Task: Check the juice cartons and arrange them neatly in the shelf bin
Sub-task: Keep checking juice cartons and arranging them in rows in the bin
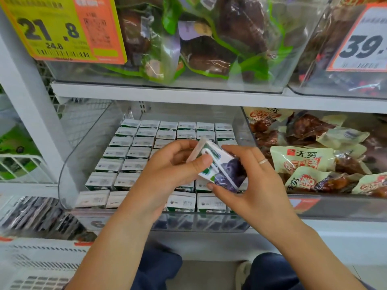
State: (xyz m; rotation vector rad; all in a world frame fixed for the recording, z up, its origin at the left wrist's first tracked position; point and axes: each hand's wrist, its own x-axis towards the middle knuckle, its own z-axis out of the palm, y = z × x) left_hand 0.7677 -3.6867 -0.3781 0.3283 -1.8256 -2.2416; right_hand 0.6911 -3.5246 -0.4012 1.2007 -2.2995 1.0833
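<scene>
Above the clear plastic shelf bin [69,164] of upright white-and-green cartons [134,151], both hands hold one tilted white, green and purple juice carton [222,166]. The left hand [167,174] grips its upper end with curled fingers. The right hand [251,185] pinches its lower end.

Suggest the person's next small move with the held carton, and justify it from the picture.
Probably turn the carton upright and lower it into the bin. Both the left hand and right hand hold it tilted above the rows of cartons, which all stand label-up.
</scene>
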